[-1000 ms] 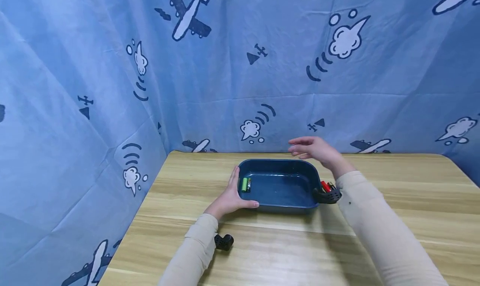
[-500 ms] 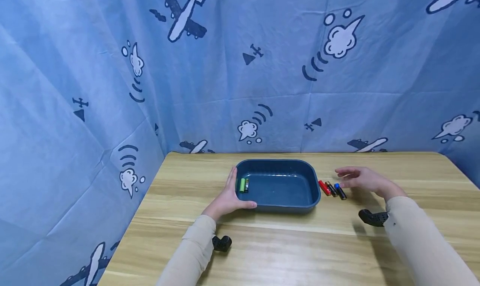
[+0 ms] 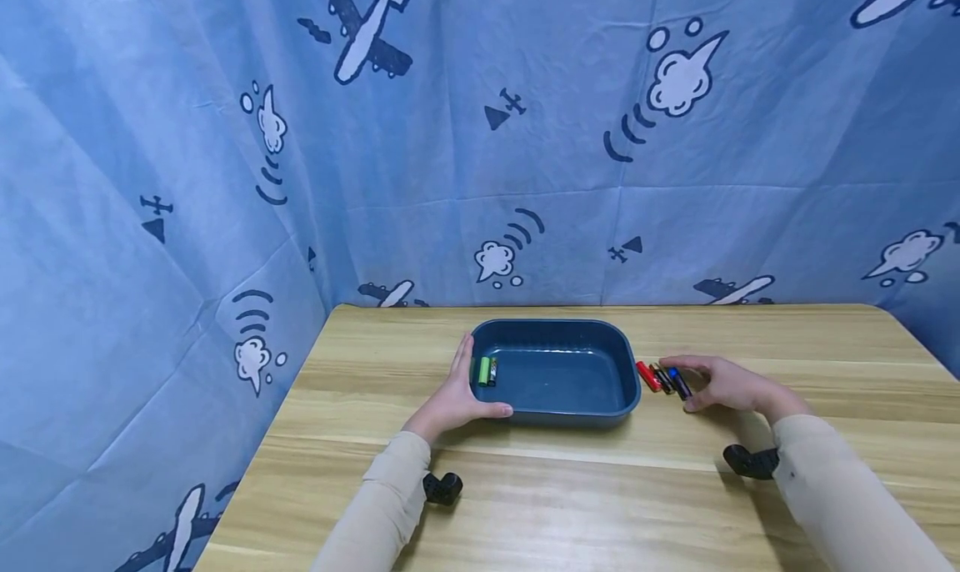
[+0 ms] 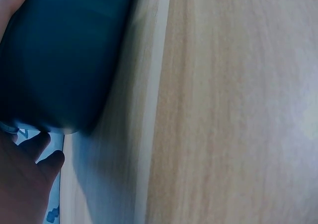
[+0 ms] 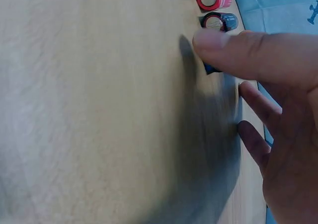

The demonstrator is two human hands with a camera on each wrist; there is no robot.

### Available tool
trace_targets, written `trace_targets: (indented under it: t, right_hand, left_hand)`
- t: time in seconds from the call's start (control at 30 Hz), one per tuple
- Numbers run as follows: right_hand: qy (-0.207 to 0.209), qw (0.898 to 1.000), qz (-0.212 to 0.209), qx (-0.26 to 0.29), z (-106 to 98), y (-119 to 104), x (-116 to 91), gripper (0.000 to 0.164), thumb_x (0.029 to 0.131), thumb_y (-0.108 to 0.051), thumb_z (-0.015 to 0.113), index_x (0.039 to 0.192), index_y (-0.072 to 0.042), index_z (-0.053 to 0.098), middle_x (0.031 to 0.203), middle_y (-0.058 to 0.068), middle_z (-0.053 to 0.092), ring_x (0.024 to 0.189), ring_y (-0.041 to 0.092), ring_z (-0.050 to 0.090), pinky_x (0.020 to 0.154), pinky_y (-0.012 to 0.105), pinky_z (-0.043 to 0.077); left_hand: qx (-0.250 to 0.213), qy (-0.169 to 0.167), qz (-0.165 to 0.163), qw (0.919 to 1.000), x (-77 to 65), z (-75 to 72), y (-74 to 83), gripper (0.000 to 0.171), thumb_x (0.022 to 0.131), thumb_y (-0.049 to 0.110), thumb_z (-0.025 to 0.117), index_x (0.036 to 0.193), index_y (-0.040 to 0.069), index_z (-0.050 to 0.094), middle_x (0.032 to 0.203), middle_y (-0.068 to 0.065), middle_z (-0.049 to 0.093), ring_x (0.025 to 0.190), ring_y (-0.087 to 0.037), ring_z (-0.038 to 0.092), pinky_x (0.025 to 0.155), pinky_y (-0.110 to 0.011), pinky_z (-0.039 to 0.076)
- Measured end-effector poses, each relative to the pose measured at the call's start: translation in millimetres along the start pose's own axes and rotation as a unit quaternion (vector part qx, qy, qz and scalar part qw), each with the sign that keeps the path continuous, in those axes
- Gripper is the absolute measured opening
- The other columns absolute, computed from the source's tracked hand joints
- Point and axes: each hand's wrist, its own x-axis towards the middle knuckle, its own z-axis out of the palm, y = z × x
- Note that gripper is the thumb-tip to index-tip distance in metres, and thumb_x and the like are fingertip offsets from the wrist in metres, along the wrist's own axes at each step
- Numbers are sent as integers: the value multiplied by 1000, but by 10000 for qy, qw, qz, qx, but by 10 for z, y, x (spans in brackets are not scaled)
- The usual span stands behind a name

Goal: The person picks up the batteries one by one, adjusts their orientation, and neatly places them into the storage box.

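My left hand holds the left end of a dark blue plastic basin, thumb along its front wall and fingers along its left side. Inside the basin, at its left end, a green battery and a dark battery lie side by side. Right of the basin, my right hand straddles a black battery with a blue end, thumb at its near end and forefinger by its far end. Beside it lie another dark battery and a red battery. In the right wrist view the thumb partly hides the blue-ended battery.
Everything stands on a wood-grain table. A blue curtain printed with planes hangs behind the table and along its left side. Black wrist mounts stick out from the sleeves.
My right hand has moved from above the basin's back right corner down to the batteries at its right, lowering over the blue-ended one. My left hand keeps its place on the basin.
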Motion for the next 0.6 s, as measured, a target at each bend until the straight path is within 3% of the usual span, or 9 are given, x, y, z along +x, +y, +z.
trace_targets:
  t: [0.17, 0.6]
  right_hand:
    - [71, 10000, -62, 30, 26, 22, -4, 72, 69, -6, 77, 133, 4, 44, 136, 33, 36, 124, 54, 25, 94, 68, 23]
    - [437, 9968, 662, 59, 72, -7, 10, 66, 71, -12, 78, 130, -3, 51, 138, 34, 32, 125, 57, 18, 95, 70, 17]
  left_hand:
    - [-28, 16, 4, 10000, 7, 7, -17, 125, 66, 42, 82, 149, 22, -9, 154, 5, -12, 140, -26, 7, 106, -51, 21]
    - [47, 1, 10, 10000, 10, 3, -23, 124, 67, 43, 81, 148, 25, -10, 154, 5, -12, 140, -26, 7, 107, -51, 21]
